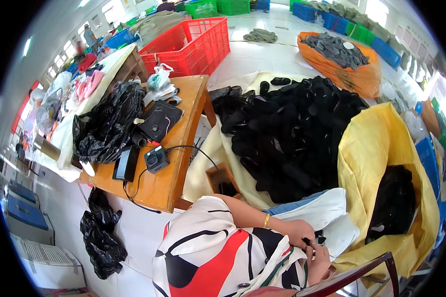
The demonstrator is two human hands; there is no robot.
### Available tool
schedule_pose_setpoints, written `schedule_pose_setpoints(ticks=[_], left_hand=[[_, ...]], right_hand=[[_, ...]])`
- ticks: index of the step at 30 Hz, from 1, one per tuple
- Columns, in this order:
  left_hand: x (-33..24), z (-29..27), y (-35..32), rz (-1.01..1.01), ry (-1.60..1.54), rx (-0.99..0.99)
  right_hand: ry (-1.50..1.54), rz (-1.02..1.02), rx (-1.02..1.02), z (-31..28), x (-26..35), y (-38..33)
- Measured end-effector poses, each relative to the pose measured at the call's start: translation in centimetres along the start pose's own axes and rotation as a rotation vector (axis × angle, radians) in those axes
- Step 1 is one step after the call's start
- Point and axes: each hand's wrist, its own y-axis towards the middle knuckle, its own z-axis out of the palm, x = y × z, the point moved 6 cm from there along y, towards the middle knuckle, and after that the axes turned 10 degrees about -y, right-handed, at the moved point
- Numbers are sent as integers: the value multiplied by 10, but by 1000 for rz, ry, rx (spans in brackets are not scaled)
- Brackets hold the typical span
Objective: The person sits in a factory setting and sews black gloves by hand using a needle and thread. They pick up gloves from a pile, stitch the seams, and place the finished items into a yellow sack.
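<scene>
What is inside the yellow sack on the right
The yellow sack holds a heap of black pieces, seen through its open mouth. Its walls hide how deep the heap goes and anything beneath it.

— Bright, even daylight from the windows (pixel 115 11) along the far walls; shadows soft.
— Yes, with heavy fisheye bending and a black rim; the right edge looks perhaps overexposed.

yellow sack (pixel 376 148) right, open | orange sack (pixel 362 74) far | black bags (pixel 106 123) desk
</scene>
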Motion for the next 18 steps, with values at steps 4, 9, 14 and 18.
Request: schedule_pose_setpoints(ticks=[4,9,14,18], left_hand=[[1,6,1,13,5,6],[3,7,1,-128,105,85],[10,4,5,88,313,53],[23,-26,-2,103,647,-9]], right_hand=[[-196,-186,-130,1,13,3],[19,-237,-164,8,18,4],[1173,660,-97,23,-33,-9],[1605,710,-420,-12,-103,-28]])
